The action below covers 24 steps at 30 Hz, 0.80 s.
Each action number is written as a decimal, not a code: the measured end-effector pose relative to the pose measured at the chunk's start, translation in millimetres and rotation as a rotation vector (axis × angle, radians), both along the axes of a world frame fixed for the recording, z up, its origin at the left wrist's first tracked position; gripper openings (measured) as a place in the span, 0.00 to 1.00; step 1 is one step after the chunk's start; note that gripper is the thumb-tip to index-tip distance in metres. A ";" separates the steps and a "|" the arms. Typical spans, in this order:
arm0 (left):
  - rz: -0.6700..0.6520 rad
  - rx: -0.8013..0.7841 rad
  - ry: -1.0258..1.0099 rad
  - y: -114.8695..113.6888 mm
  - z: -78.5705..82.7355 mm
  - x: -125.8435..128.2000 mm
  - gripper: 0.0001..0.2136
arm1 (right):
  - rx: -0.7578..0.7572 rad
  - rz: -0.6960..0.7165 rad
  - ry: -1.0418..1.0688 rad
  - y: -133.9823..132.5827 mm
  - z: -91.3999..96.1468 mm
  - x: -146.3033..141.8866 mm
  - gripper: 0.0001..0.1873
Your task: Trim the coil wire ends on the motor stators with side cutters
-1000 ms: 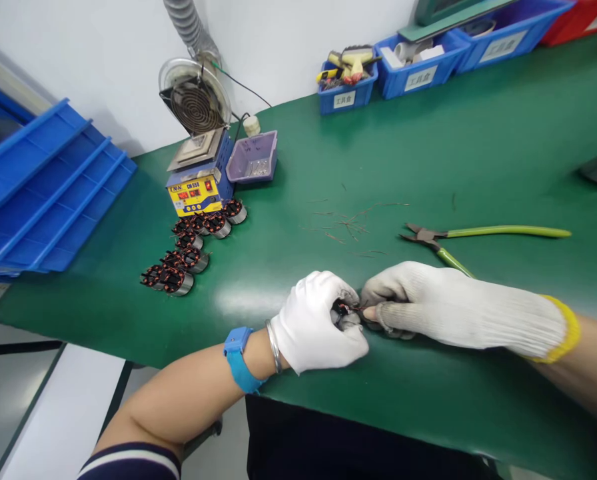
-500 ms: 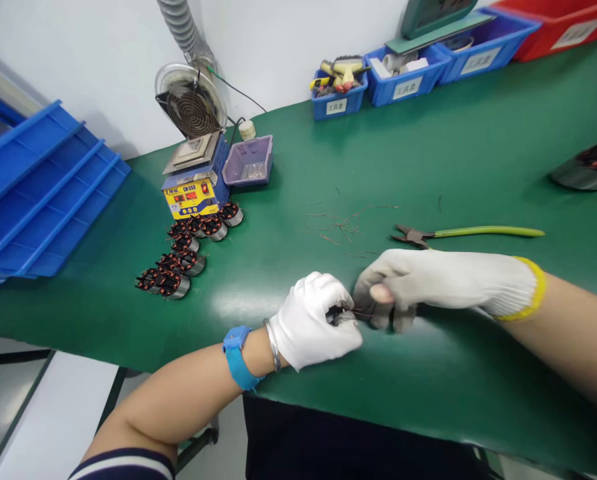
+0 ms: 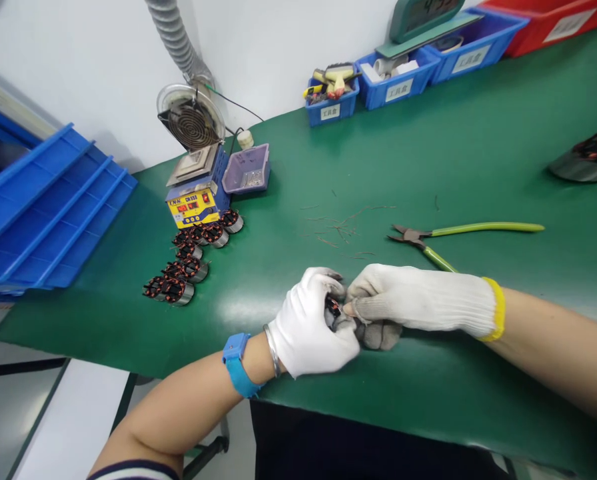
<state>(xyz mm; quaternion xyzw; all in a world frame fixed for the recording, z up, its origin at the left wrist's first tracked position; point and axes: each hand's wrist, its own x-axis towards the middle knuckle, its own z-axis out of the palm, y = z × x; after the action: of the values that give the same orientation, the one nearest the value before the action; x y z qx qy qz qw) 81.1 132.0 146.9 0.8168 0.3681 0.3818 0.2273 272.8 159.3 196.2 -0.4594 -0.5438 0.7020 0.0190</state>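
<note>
In my left hand (image 3: 316,327), gloved in white, is a small motor stator (image 3: 333,308) with copper windings. The fingers wrap round it, so most of it is hidden. My right hand (image 3: 378,303), in a greyed knit glove with a yellow cuff, meets it from the right. Its thumb and forefinger are pinched together at the stator's edge; what lies between them is too small to make out. Beyond the right hand lie green-handled cutting pliers (image 3: 413,235), their jaws apart. Thin clipped wires (image 3: 341,227) are scattered on the green table ahead of both hands.
Several finished-looking stators (image 3: 178,290) stand at left, before a yellow-and-blue solder pot (image 3: 193,208). Near it are a purple tray (image 3: 246,170) and stacked blue crates (image 3: 53,213). Blue bins (image 3: 331,110) line the wall. A larger stator (image 3: 586,160) stands far right.
My right hand has come closer to the stator, its fingers now pinched against it. The wires seen between the hands are hidden now. More of the pliers' lower handle shows.
</note>
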 end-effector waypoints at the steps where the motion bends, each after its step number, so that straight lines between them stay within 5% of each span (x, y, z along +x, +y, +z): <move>1: -0.016 -0.017 -0.010 -1.8 2.4 -1.5 0.20 | 0.028 -0.005 -0.016 -1.2 -0.5 -0.2 0.16; 6: -0.198 -0.273 0.040 0.7 17.7 -12.5 0.37 | 0.220 -0.019 -0.076 -9.0 -3.0 -0.6 0.12; 12: -0.179 -0.918 -0.321 28.9 28.6 -34.2 0.28 | 0.389 -0.045 -0.101 -16.4 -4.5 3.5 0.15; 17: -0.317 -1.367 -0.080 36.5 41.0 -40.6 0.30 | 0.386 -0.107 -0.034 -17.3 -4.9 5.7 0.17; 21: -0.178 -1.195 -0.154 26.4 43.5 -31.6 0.31 | 0.300 -0.177 0.094 -16.4 -4.5 4.4 0.16; 24: -0.111 -0.747 -0.319 14.7 37.5 -23.7 0.23 | 0.287 -0.260 0.195 -14.8 -3.5 5.0 0.17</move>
<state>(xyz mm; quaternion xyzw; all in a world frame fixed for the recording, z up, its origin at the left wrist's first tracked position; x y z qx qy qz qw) 57.5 146.6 184.4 0.6272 0.3971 0.3308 0.5826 277.8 144.6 192.7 -0.4484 -0.5700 0.6499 0.2272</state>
